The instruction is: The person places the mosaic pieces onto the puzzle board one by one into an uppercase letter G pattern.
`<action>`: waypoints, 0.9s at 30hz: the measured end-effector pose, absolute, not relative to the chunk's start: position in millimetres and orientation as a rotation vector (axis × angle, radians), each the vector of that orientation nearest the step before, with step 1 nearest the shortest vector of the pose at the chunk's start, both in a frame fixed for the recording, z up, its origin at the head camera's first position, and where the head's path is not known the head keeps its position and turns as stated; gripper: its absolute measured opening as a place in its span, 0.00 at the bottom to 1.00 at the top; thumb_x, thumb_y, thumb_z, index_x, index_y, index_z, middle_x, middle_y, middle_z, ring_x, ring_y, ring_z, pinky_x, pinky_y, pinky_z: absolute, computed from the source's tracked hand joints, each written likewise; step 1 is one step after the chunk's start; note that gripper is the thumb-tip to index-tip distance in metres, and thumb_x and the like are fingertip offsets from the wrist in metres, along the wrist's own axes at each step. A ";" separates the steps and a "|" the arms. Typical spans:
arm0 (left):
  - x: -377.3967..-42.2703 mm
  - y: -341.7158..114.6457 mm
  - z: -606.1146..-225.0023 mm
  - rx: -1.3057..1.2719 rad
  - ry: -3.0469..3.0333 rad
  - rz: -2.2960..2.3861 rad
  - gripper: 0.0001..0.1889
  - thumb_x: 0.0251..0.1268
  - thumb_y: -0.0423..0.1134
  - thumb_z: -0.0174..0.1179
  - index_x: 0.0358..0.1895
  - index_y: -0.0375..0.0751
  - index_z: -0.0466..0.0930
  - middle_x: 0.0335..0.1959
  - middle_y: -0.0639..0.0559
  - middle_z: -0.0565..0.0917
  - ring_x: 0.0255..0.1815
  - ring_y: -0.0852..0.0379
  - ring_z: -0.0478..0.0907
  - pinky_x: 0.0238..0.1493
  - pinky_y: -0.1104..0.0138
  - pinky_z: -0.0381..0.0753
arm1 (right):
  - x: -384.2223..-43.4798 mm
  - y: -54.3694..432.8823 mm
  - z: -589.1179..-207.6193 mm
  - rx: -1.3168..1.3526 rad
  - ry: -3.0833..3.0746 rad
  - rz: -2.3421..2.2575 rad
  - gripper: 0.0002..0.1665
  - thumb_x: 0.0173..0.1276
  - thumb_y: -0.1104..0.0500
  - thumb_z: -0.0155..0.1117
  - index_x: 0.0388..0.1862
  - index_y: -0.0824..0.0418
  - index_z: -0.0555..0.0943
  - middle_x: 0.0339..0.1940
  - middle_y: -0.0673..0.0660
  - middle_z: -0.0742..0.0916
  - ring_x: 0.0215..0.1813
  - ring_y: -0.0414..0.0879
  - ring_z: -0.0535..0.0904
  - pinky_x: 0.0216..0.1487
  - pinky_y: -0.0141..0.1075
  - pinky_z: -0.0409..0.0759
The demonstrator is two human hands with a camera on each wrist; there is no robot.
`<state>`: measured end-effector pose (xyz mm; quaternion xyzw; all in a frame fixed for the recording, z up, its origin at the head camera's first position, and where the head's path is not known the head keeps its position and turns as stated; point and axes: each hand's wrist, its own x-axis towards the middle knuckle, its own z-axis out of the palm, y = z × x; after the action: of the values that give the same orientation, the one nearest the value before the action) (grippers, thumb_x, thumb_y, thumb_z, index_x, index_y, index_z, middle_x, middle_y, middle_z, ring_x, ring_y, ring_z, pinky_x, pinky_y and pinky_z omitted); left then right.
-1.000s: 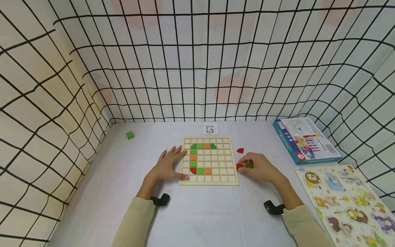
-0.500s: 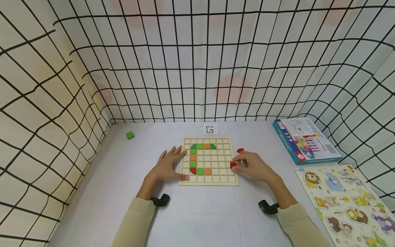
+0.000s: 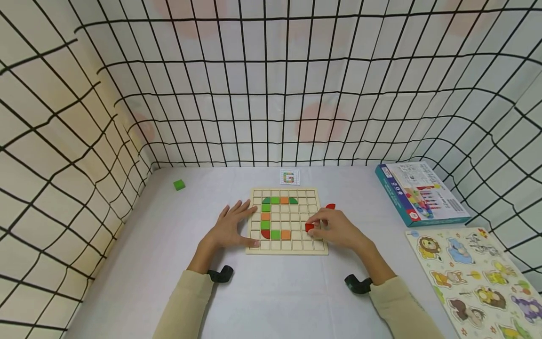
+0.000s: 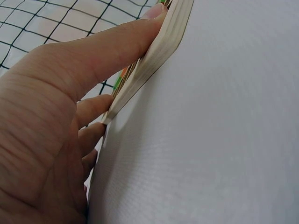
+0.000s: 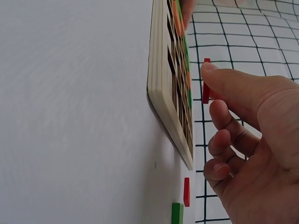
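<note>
A wooden grid board (image 3: 288,251) holds green, orange and red tiles laid in a partial ring. My left hand (image 3: 230,227) rests at its left side, fingers spread along the edge and thumb on the lower left corner; the left wrist view shows the thumb (image 4: 112,51) lying on top of the board. Over the board's right columns, my right hand (image 3: 336,229) pinches a red tile (image 3: 310,227) between thumb and fingertips. Seen edge-on in the right wrist view, this red tile (image 5: 206,81) stands off the board's surface. The other right fingers curl loosely.
A red rounded tile (image 3: 330,206) lies right of the board, and a green tile (image 5: 177,213) lies near it in the right wrist view. Another green tile (image 3: 179,185) sits far left. Behind the board is a pattern card (image 3: 290,177); rightward are a box (image 3: 423,193) and an animal puzzle (image 3: 478,273). Black netting surrounds the table.
My right hand has moved left with the red tile, from beside the board's right edge to over its right columns. The left hand has stayed in place.
</note>
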<state>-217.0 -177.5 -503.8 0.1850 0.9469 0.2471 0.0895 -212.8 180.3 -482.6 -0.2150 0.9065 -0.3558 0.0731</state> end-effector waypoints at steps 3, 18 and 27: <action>-216.6 -177.1 -503.3 0.547 2.817 0.733 0.58 0.45 0.68 0.75 0.82 0.56 0.60 0.86 0.54 0.51 0.88 0.48 0.40 0.85 0.44 0.34 | -213.9 176.0 -483.5 -0.654 2.711 -1.073 0.17 0.63 0.54 0.78 0.50 0.55 0.89 0.34 0.48 0.81 0.38 0.45 0.73 0.37 0.33 0.72; -216.8 -177.6 -503.3 0.543 2.811 0.739 0.58 0.44 0.68 0.75 0.82 0.56 0.60 0.86 0.54 0.50 0.88 0.47 0.39 0.85 0.43 0.34 | -215.6 152.1 -492.0 -0.656 2.652 -1.084 0.12 0.65 0.55 0.77 0.47 0.51 0.89 0.31 0.47 0.80 0.35 0.43 0.73 0.35 0.31 0.72; -216.2 -176.9 -502.7 0.554 2.810 0.742 0.58 0.45 0.67 0.76 0.82 0.56 0.60 0.86 0.53 0.51 0.88 0.47 0.40 0.85 0.43 0.34 | -210.8 145.6 -492.5 -0.731 2.635 -1.065 0.11 0.64 0.56 0.76 0.45 0.51 0.90 0.31 0.45 0.81 0.34 0.43 0.73 0.34 0.31 0.73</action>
<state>-216.2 -176.9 -502.7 0.1864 0.9458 0.2497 0.0913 -210.8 145.6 -492.5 -0.2478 0.8931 -0.3610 0.1035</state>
